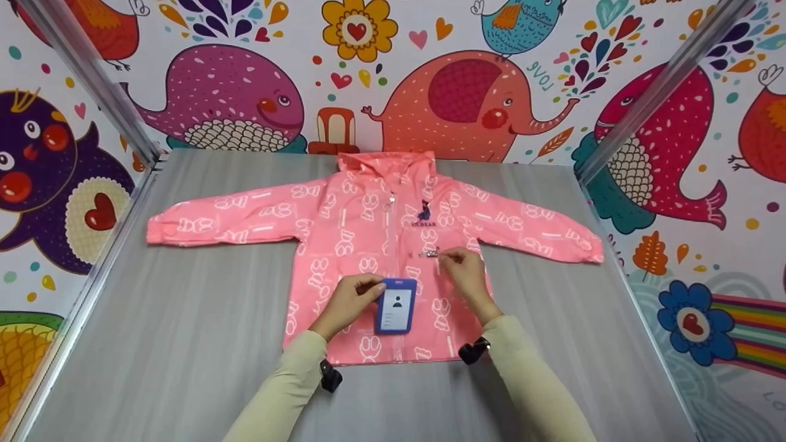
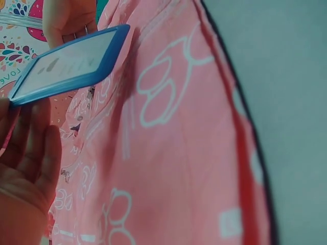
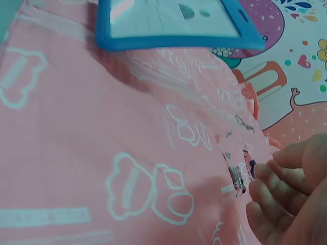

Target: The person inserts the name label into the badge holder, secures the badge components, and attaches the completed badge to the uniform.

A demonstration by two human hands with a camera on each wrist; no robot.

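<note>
So, the badge holder (image 1: 397,307) is held just above the lower front of the pink jacket (image 1: 334,270), roughly midway between the tabletop's left and right edges. My guess at the step in hand: getting the metal clip (image 1: 431,253) sorted at the chest. Next move probably calls for a firm pinch on that clip while the badge is kept steady.

Looks-wise, it's a blue frame round a white card with a dark person icon and some small lines, tilted slightly.

The left hand (image 1: 347,302) has its grip pinching the frame's upper-left corner. The right hand's (image 1: 470,273) fingers are bent right beside the clip; can't tell if they're pinching it. Jacket's spread out, hood near the tabletop's (image 1: 215,319) back edge.
</note>
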